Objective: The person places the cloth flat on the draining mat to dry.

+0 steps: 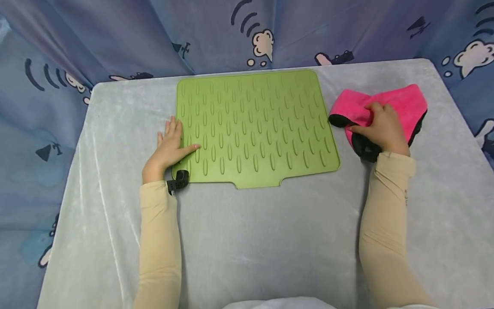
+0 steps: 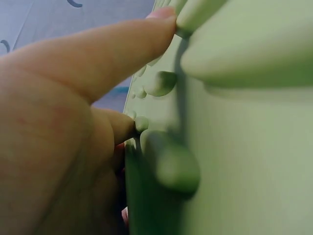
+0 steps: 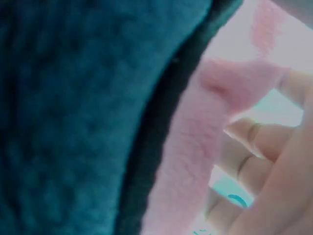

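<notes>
A green mat (image 1: 254, 128) with rows of raised oval ridges lies flat on the table, a wide tab at its near edge. My left hand (image 1: 167, 148) rests at its left edge, fingers spread and fairly straight, the thumb on the ridged face. In the left wrist view, the thumb touches a ridge of the mat (image 2: 244, 122). My right hand (image 1: 386, 126) pinches a bunched pink cloth (image 1: 409, 101) with black trim, right of the mat. In the right wrist view, the cloth (image 3: 186, 147) shows a dark side, and the fingers curl behind its pink side.
The table (image 1: 270, 240) has a light grey, slightly creased cover. A blue patterned curtain (image 1: 216, 38) hangs behind and along both sides. A black wrist-camera mount (image 1: 179, 180) sits at the left wrist, over the mat's near left corner.
</notes>
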Demonstrator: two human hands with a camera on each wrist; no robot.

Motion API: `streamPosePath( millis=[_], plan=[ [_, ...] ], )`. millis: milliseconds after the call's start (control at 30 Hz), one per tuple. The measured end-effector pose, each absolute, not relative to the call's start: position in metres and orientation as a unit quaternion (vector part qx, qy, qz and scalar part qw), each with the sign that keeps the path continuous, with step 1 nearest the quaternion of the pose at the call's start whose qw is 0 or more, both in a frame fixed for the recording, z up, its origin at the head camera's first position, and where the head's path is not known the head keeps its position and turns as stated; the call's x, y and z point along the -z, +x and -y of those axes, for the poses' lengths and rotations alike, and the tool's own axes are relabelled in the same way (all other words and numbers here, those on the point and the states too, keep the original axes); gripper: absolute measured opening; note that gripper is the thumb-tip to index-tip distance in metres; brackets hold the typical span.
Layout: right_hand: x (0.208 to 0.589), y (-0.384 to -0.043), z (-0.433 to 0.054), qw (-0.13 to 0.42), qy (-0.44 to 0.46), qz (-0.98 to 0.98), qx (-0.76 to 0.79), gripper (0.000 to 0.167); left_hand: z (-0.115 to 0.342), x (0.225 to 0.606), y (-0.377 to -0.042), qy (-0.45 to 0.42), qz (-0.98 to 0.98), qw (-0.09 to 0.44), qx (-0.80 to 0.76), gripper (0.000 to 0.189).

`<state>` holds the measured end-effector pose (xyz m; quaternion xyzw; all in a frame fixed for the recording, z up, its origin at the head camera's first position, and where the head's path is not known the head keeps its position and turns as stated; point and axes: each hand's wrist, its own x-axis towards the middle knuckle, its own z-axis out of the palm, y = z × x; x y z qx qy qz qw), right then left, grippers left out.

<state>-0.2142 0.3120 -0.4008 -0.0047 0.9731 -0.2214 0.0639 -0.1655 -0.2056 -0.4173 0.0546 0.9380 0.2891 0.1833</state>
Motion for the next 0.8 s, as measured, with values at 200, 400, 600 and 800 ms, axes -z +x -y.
streamPosePath(
  millis=[200, 400, 600, 800],
  plan=[
    [0.397, -0.213, -0.308, 0.028, -0.008, -0.976, 0.216, 0.047, 0.204, 0.416, -0.166, 0.049, -0.939, 0.184, -0.285, 0.094],
    [0.395, -0.209, -0.31, -0.02, 0.007, -0.972, 0.232, 0.036, 0.203, 0.415, -0.166, 0.047, -0.939, 0.184, -0.288, 0.094],
    [0.39, -0.206, -0.312, -0.079, 0.042, -0.956, 0.278, 0.031, 0.203, 0.414, -0.165, 0.045, -0.939, 0.182, -0.289, 0.094],
    [0.381, -0.205, -0.305, -0.129, 0.059, -0.933, 0.33, 0.018, 0.204, 0.415, -0.166, 0.043, -0.939, 0.182, -0.289, 0.095]
  ],
)
